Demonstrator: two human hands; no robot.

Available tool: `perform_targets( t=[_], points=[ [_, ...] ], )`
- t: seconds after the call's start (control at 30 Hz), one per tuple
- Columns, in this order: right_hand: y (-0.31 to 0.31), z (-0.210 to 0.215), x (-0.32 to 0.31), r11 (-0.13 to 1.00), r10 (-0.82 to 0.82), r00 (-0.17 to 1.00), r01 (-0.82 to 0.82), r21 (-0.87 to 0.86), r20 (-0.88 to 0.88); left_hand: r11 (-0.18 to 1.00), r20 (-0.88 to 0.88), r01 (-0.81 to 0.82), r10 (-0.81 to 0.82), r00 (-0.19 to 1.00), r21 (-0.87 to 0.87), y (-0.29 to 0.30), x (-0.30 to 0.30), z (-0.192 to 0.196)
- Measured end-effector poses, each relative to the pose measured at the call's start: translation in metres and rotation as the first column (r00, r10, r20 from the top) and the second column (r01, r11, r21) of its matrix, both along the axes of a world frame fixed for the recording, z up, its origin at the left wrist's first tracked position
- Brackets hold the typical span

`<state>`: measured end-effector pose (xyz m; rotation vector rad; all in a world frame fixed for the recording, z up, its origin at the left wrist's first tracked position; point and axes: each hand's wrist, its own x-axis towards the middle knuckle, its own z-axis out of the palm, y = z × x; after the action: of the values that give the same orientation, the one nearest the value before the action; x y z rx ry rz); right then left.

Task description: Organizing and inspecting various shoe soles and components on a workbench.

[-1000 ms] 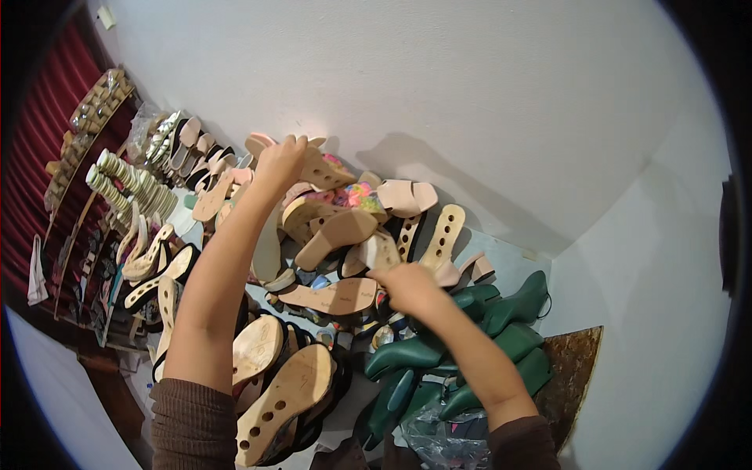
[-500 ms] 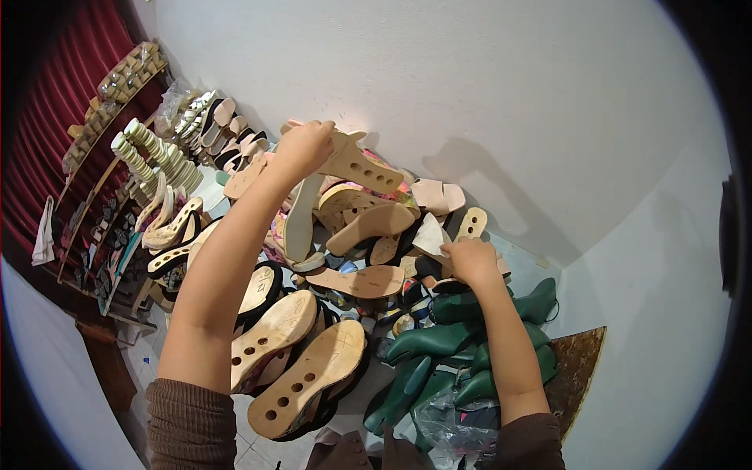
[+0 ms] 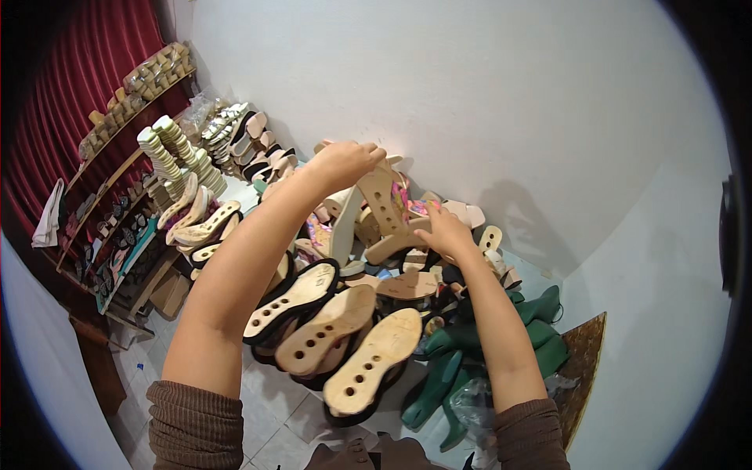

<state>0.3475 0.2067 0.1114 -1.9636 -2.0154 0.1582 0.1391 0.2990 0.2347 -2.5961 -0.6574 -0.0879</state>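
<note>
My left hand [image 3: 348,163] is closed on one end of a pale wooden sandal sole [image 3: 381,202] with a row of round holes, tilted over the pile. Pink patterned material shows beside this sole. My right hand [image 3: 446,235] is just right of its lower end, thumb and fingers apart with nothing visible between them. Beneath both hands lies a heap of soles and sandals, among them a tan sole [image 3: 407,285]. Closer to me, several big wooden-soled sandals with black edging lie sole up, the nearest sandal [image 3: 376,360] largest in view.
Green shoe lasts [image 3: 435,388] and a clear plastic bag [image 3: 470,403] lie at the right, beside a brown board [image 3: 578,368]. White soles stand in stacks [image 3: 160,153] at the left, near shelves [image 3: 129,168] and a red curtain [image 3: 94,70]. A pale wall [image 3: 470,86] rises behind.
The held sole has swung from nearly level to steeply downward. My right hand has left a pale piece in the pile, moved up and left, and opened. The whole view has shifted.
</note>
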Motion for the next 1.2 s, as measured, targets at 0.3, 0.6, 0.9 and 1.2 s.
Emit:
perform_targets(
  t=[0.3, 0.6, 0.9, 1.2],
  points=[
    [-0.023, 0.038, -0.057, 0.992, -0.124, 0.986, 0.126, -0.005, 0.108, 0.999, 0.403, -0.020, 0.029, 0.915, -0.026, -0.023, -0.144, 0.033],
    [-0.036, 0.048, -0.094, 0.991, -0.137, 0.936, 0.131, 0.040, 0.324, 0.996, 0.470, -0.044, 0.001, 0.883, 0.079, -0.011, -0.218, 0.022],
    [0.020, 0.021, -0.095, 0.995, 0.072, 0.792, -0.016, -0.097, 0.606, 0.997, 0.473, -0.075, 0.056, 0.880, 0.022, 0.039, -0.191, -0.009],
    [0.102, -0.068, -0.079, 0.987, 0.159, 0.676, -0.135, -0.091, 0.719, 0.981, 0.621, -0.129, 0.192, 0.760, -0.146, 0.078, -0.155, -0.046]
  ],
)
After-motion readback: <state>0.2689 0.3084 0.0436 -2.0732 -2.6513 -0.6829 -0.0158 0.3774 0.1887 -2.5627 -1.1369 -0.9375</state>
